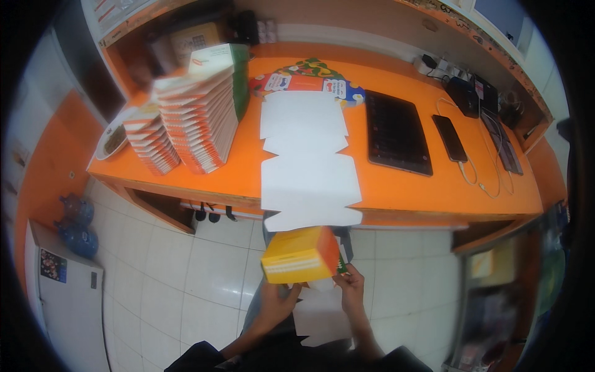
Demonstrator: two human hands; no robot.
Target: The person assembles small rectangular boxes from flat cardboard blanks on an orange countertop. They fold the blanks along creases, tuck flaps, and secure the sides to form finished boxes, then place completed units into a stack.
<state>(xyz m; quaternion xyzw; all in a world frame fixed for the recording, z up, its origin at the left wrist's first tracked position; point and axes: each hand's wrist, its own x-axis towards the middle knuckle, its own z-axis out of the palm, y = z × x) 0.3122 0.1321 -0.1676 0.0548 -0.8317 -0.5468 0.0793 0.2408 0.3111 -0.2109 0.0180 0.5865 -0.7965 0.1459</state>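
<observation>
Low in the frame, both hands' fingers are closed on an orange box: left hand beneath, right hand at its side; contents hidden.

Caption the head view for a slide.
Both hands, left hand and right hand, hold an orange carton below flat white blanks on an orange counter.

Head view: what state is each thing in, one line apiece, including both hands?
Orange cardboard box: folded up into shape, held above the floor.
Left hand: grip under the box.
Right hand: grip on the box's right end.
White flat box blanks: unfolded, lying on the orange counter, overhanging its front edge.
Stacks of folded orange-and-white boxes: piled, leaning.
Black tablet: screen dark, lying flat.
Black phone: screen dark, cable attached.
</observation>
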